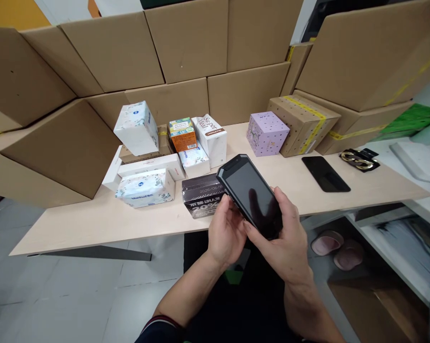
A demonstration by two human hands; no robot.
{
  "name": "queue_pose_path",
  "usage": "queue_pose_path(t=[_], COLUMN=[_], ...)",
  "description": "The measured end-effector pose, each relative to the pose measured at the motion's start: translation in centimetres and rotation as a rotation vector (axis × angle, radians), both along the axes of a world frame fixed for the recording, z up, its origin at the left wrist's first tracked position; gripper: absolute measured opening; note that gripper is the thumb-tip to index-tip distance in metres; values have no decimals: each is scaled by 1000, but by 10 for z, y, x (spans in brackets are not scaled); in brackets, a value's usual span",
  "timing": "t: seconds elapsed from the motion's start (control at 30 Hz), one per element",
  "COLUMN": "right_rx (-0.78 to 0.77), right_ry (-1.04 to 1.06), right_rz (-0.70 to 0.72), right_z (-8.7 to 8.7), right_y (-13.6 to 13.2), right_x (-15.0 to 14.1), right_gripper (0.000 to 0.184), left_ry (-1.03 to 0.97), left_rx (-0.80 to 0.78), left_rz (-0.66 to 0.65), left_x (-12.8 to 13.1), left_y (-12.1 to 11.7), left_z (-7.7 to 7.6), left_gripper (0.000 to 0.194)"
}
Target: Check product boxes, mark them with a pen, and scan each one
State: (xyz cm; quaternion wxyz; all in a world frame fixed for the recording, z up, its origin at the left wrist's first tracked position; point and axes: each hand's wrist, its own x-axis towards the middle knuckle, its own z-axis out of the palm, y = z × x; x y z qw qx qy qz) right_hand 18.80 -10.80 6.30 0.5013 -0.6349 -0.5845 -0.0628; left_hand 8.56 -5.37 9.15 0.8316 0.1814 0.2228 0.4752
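Note:
A black rugged handheld terminal (252,195) with a dark screen is tilted up over the table's front edge. My right hand (286,243) grips its lower end, thumb near the bottom of the screen and fingers along the right edge. My left hand (227,233) is curled at its left edge, thumb touching the side; some fingers are hidden. Just behind the terminal stands a black box (202,195) with white print, partly covered by the device and my left hand. A dark phone (325,174) lies flat to the right.
Tissue packs (145,188), an orange box (182,135) and a white carton (213,140) are grouped at left on the table (111,228). A purple box (267,133) and taped carton (304,124) stand at right, near a gold chain (359,159). Large cardboard boxes (186,40) wall the back.

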Motion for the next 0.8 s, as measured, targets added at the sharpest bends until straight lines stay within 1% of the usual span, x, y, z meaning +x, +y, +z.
queue_pose_path(t=[0.23, 0.43, 0.7, 0.8], right_rx=[4, 58, 92, 92], right_ry=[-46, -95, -147, -158], right_rz=[4, 22, 35, 36], right_z=[0, -1, -2, -2], right_y=[2, 4, 5, 5], right_x=[-1, 0, 3, 3], right_gripper=[85, 85, 86, 86], left_ry=[20, -4, -94, -97], left_rx=[-10, -55, -60, -74], left_rz=[35, 87, 74, 78], left_x=[-1, -3, -4, -4], left_y=[2, 1, 2, 3], left_z=[-2, -1, -3, -4], left_gripper=[25, 21, 18, 18])
